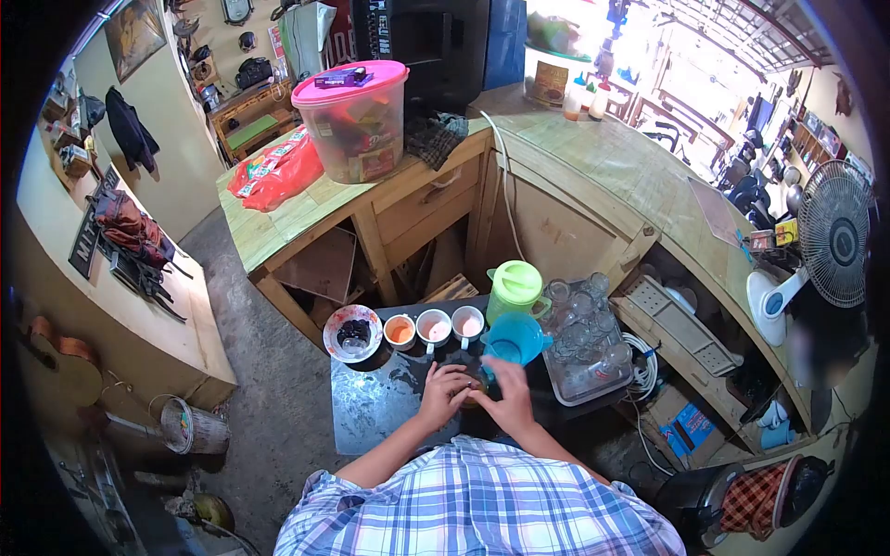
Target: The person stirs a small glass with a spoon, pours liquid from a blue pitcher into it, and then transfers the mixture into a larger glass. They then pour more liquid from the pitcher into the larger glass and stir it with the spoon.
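- Left hand: fingers loosely spread, tips meeting right hand, fingers curved; grip unclear.
- Translucent blue plastic pitcher: just beyond right hand, beside lidded lime-green plastic pitcher.
- Three white cups: row along dark counter's far edge.
- Red-stained white bowl, dark pieces inside: far left corner.

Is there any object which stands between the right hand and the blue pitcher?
Nothing visible stands between the right hand and the blue pitcher; the fingers are right at its near side, though contact cannot be told. The green pitcher is beyond it, and the white cups stand to its left.
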The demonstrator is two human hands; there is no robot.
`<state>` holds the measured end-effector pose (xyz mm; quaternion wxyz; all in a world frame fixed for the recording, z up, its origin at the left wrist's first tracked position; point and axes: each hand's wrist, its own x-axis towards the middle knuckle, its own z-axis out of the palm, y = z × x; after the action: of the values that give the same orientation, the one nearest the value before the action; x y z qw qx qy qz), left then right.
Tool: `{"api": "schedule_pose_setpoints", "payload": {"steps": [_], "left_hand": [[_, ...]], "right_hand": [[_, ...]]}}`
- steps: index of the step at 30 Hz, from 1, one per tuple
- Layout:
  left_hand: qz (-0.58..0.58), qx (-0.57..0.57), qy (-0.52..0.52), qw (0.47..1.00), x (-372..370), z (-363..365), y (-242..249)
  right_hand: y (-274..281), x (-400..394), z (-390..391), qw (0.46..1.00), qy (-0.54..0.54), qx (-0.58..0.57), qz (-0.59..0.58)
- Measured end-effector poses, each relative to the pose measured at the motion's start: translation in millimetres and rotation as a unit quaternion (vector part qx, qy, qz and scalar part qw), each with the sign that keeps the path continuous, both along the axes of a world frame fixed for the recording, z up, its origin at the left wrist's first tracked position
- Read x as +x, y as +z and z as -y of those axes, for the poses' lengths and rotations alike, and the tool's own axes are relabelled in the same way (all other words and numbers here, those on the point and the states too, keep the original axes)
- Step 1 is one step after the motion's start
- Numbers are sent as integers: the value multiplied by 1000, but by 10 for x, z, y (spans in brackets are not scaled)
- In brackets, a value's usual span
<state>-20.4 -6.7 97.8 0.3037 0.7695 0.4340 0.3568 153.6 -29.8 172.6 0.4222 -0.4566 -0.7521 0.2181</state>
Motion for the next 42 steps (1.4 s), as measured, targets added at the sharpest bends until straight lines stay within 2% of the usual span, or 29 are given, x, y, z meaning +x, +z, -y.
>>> {"api": "schedule_pose_setpoints", "payload": {"steps": [2,3,4,5,6,7,8,9,11,12,13,15,18,21,25,27,31,34,42], "left_hand": [[20,-3,29,999,-17,21,-17],[21,-5,30,999,-17,31,-9],[25,5,45,999,-13,41,11],[30,16,60,998,-8,52,18],[31,14,59,998,-5,48,-16],[48,19,58,997,-4,30,-72],[65,24,58,996,0,20,-126],[65,23,57,996,14,20,-154],[38,28,64,997,46,34,-185],[37,28,65,997,45,54,-145],[14,30,46,998,39,80,-99],[-10,33,30,999,20,94,-70],[-5,-76,-10,997,-11,107,-190],[4,-103,-3,995,-54,84,-249],[-7,-81,7,997,-75,91,-242],[-17,-74,20,997,-94,90,-251],[-40,-62,47,996,-110,73,-252],[-39,-57,80,994,-144,54,-237],[-45,-48,98,993,-180,18,-231]], "right_hand": [[-201,53,118,957,-256,83,-104],[-398,118,90,958,-256,82,-102],[-649,213,9,921,-346,-48,-172],[-803,324,-36,855,-427,-175,-236],[-804,480,-94,806,-383,-315,-324],[-774,590,-195,731,-327,-444,-402],[-777,603,-298,719,-300,-469,-416],[-758,633,-389,719,-301,-469,-416],[-680,690,-586,730,-234,-493,-411],[-437,606,-628,717,-239,-492,-432],[-482,636,-684,717,-238,-493,-432],[-685,741,-852,707,-110,-458,-528],[-883,764,-928,692,-50,-422,-584],[-864,767,-828,675,-76,-420,-602],[-924,716,-709,676,-83,-381,-626],[-884,667,-653,695,-113,-333,-627],[-695,565,-539,720,-118,-324,-602],[-756,491,-493,814,-121,-279,-494],[-750,369,-396,837,-156,-269,-450]]}}
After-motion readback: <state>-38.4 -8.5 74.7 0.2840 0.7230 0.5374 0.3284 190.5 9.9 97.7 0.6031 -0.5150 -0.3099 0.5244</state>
